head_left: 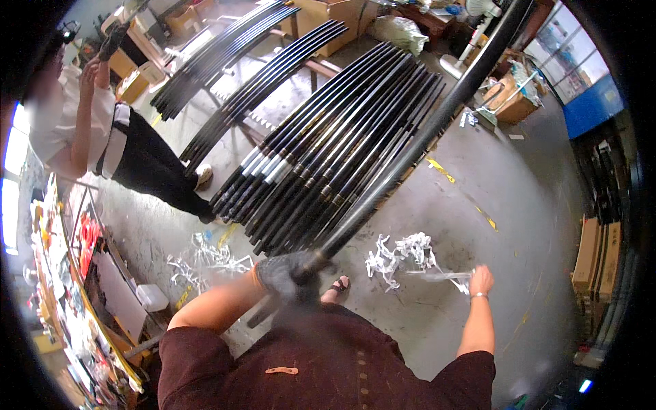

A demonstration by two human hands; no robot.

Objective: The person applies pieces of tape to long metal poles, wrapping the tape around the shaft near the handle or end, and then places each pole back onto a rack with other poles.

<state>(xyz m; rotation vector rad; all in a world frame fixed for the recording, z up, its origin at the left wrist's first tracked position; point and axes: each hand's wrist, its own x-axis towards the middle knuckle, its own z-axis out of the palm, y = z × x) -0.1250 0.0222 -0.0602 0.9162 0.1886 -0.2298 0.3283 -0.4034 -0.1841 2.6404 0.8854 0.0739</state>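
My left hand [290, 273], in a black glove, is closed around the lower part of a long black pole [384, 187]. The pole slants up and away to the far right, its short lower end showing below the glove. My bare right hand [482, 281] is out to the right, its fingers closed on a whitish strip [441, 276] that stretches left and also hangs below the hand. Beneath the pole, a heap of curled white strips [410, 251] lies on the floor. Motion blurs both the strip and part of the glove.
Many black poles [342, 130] rest side by side on racks ahead. A person [85, 123] stands at the left. More white strips [212, 260] lie left of my feet. A cluttered shelf [102, 287] runs along the left; cardboard boxes [596, 260] stand at the right.
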